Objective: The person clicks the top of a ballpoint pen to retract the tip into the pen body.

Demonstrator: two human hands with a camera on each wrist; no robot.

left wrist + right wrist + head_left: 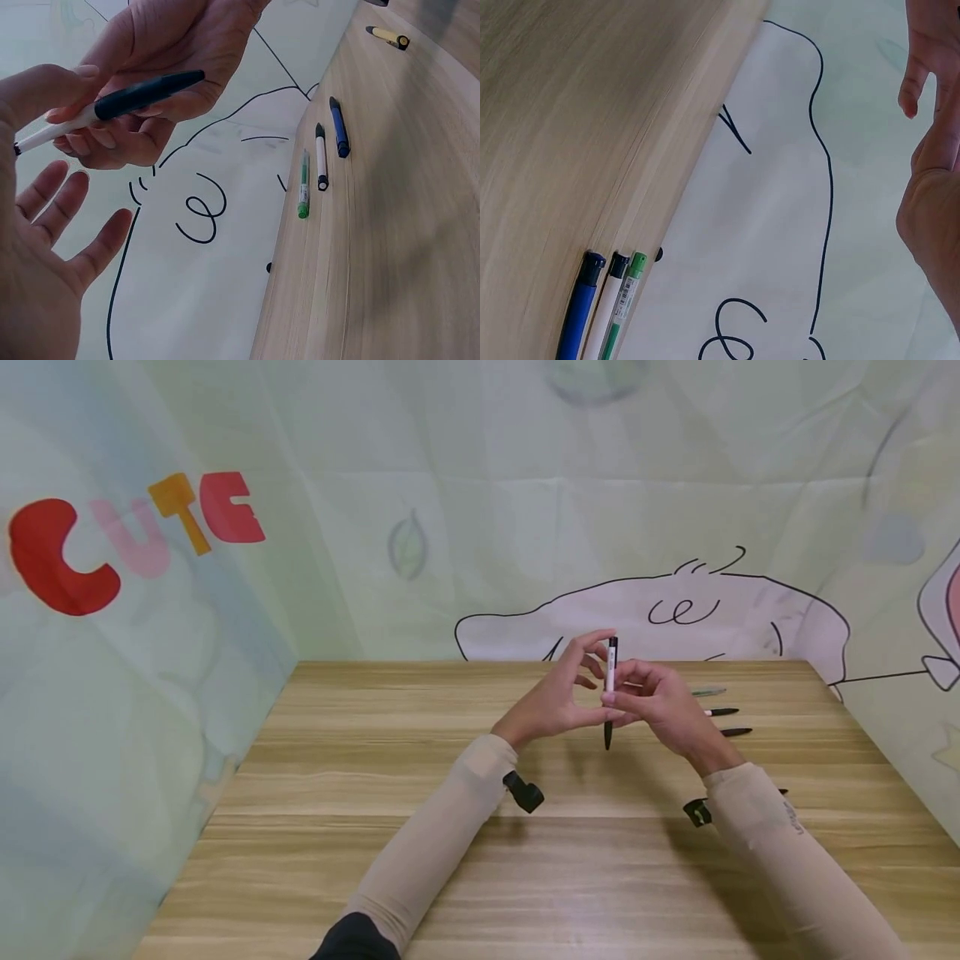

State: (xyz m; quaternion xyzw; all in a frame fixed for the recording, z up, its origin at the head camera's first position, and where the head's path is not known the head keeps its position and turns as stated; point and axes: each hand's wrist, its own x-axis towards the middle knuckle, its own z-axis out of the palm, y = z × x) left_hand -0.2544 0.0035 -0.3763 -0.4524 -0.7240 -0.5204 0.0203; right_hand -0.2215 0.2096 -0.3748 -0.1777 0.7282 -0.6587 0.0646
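Observation:
A slim white pen [611, 670] with dark ends stands nearly upright above the table. My right hand [669, 703] pinches its middle between thumb and fingers. At the pen's top end is the index fingertip of my left hand [551, 695], while that hand's thumb reaches across to the lower barrel. The other left fingers [64, 206] are spread apart, away from the pen. In the left wrist view the pen's dark tapered end [146, 94] points away from the left hand. Only parts of the hands show at the right edge of the right wrist view; the pen is not visible there.
On the wooden table [360, 835] lie a green pen [304, 187], a white pen with black ends [322, 157] and a blue pen [340, 129], side by side. Farther off lies a yellow pen [388, 37]. A printed cloth backdrop [337, 543] rises behind the table.

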